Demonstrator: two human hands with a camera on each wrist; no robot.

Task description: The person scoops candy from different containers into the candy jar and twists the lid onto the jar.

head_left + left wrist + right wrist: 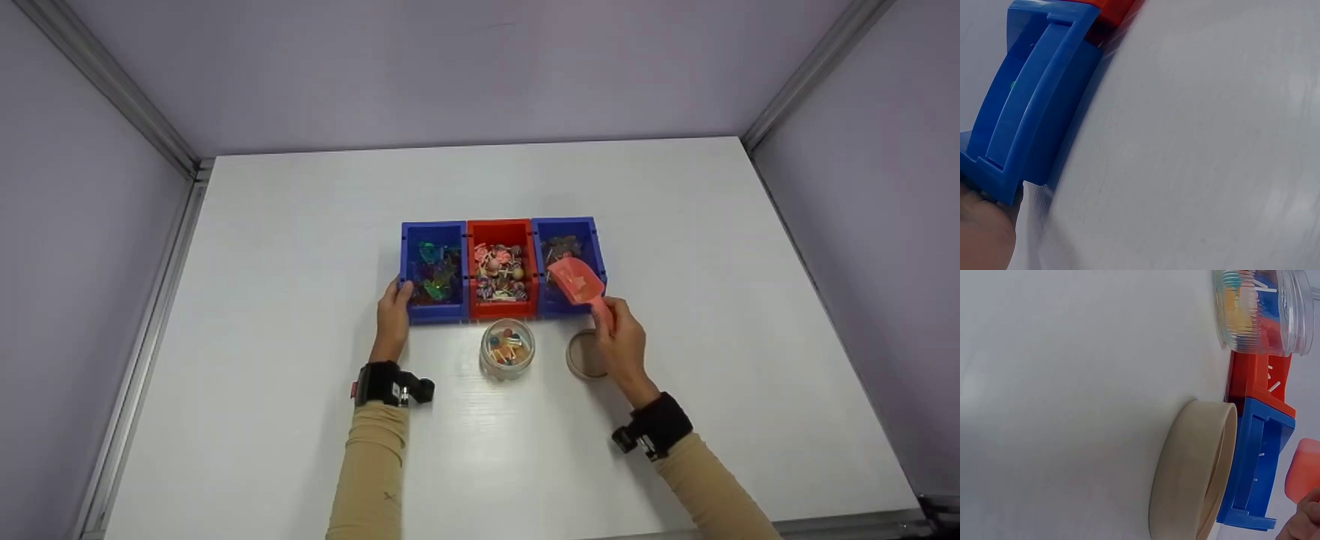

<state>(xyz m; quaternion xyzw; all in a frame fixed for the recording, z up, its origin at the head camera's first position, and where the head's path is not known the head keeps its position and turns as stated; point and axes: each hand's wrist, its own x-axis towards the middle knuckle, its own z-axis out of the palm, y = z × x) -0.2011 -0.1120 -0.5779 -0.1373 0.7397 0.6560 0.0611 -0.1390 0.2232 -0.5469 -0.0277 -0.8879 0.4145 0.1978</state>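
Observation:
My left hand (392,319) grips the left blue bin (405,255) at its front left corner, thumb over the rim. Translucent green, blue and yellow pieces (437,274) lie inside. My right hand (622,341) holds a pink scoop (577,281) by its handle, over the right blue bin (598,240), which has brownish clear pieces (562,246) in it. The scoop's bowl shows a star shape. Between these stands a red bin (501,226) with small lollipops (501,270). In the right wrist view, the scoop (1303,467) and fingers show only at the right edge.
A clear glass jar (508,367) with several lollipops inside stands in front of the red bin. Beside it lies a round beige thing with a raised rim (1185,472), partly under my right hand in the head view. Walls enclose the white table (300,225).

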